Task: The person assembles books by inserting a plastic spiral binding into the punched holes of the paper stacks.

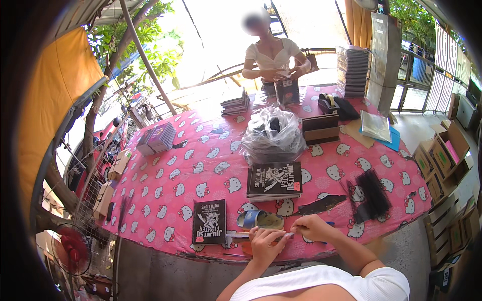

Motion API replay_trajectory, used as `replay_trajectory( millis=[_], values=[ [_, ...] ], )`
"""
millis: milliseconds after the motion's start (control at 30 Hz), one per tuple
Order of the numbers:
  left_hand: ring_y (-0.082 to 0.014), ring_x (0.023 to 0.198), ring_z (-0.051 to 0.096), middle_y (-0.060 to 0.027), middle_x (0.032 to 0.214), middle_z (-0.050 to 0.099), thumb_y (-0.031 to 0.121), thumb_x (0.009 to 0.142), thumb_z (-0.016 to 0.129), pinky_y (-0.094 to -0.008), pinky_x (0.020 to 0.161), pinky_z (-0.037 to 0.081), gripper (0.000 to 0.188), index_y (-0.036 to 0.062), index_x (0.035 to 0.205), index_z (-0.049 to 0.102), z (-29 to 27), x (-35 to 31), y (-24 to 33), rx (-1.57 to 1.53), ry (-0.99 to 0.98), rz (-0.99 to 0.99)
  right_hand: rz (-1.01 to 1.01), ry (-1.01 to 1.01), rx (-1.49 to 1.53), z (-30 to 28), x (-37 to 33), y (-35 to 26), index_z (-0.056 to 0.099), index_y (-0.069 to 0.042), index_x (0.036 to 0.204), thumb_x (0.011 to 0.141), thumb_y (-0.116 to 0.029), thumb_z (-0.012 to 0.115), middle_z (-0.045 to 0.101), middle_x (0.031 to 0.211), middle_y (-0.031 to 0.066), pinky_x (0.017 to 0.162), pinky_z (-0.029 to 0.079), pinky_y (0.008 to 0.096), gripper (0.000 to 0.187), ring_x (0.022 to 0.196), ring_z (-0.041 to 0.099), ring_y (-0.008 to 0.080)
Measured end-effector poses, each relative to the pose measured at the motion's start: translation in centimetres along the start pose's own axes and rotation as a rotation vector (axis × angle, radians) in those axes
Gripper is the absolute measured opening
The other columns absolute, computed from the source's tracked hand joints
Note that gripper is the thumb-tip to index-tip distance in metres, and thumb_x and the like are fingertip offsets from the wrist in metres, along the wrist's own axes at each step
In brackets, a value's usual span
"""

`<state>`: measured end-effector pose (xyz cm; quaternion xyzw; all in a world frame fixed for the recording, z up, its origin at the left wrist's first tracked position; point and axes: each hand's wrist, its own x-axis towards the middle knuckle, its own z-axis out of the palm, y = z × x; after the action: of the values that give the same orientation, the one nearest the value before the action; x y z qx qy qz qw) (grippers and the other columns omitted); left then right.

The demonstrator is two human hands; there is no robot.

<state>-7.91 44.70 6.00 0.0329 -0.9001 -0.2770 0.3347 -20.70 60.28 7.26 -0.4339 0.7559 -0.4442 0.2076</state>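
My left hand is closed around a thin whitish strip at the table's near edge; whether it is a ruler or a label strip I cannot make out. Close by, at the strip's right end, my right hand has its fingers pinched together; anything in them is too small to name. A black book with a white drawing lies left of my hands. Beyond them sits a stack of the same black books. Just past my left hand rests a roll-like thing with a blue band.
Across the pink patterned table, a person in white handles a black book and clear plastic. Between us stands a plastic-wrapped bundle. A tall book stack, a tape dispenser and black mesh-like material lie right.
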Motion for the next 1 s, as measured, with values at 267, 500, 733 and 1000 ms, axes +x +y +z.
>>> replay_trajectory(
  millis=[267, 500, 733, 1000],
  values=[
    [-0.0126, 0.076, 0.06, 0.0039, 0.079, 0.069, 0.028, 0.071, 0.078, -0.0372, 0.089, 0.033, 0.014, 0.017, 0.076, 0.072, -0.2, -0.6, -0.2, -0.017, -0.005, 0.036, -0.102, -0.019, 0.053, -0.1, 0.3, 0.0, 0.07, -0.002, 0.088, 0.078, -0.005, 0.069, 0.068, 0.077, 0.013, 0.065, 0.051, 0.0296, 0.012, 0.069, 0.065, 0.0203],
    [-0.014, 0.076, 0.059, 0.0032, 0.081, 0.068, 0.028, 0.069, 0.079, -0.038, 0.091, 0.033, 0.015, 0.0171, 0.076, 0.072, -0.1, -0.4, -0.7, -0.038, 0.012, 0.025, -0.029, -0.109, 0.119, -0.8, 0.6, 0.1, 0.071, -0.001, 0.086, 0.074, -0.002, 0.069, 0.067, 0.075, 0.0116, 0.065, 0.05, 0.0293, 0.012, 0.069, 0.065, 0.0181],
    [-0.0183, 0.086, 0.059, 0.0011, 0.084, 0.067, 0.019, 0.065, 0.079, -0.0397, 0.093, 0.032, 0.014, 0.0161, 0.075, 0.07, 0.2, -0.9, -1.9, -0.052, -0.022, 0.031, -0.151, 0.101, 0.176, 0.6, 0.9, 1.4, 0.07, -0.001, 0.088, 0.075, 0.006, 0.065, 0.066, 0.076, 0.007, 0.063, 0.048, 0.0265, 0.015, 0.071, 0.061, 0.0113],
    [-0.0193, 0.094, 0.06, 0.0024, 0.095, 0.067, 0.018, 0.063, 0.08, -0.0365, 0.099, 0.029, 0.022, 0.0176, 0.084, 0.073, -0.1, -3.2, -1.4, -0.038, 0.019, 0.176, -0.053, -0.159, 0.106, -0.4, -1.7, 0.4, 0.069, -0.004, 0.1, 0.074, 0.005, 0.068, 0.065, 0.083, 0.0066, 0.065, 0.048, 0.0258, 0.028, 0.075, 0.062, 0.0156]
  ],
)
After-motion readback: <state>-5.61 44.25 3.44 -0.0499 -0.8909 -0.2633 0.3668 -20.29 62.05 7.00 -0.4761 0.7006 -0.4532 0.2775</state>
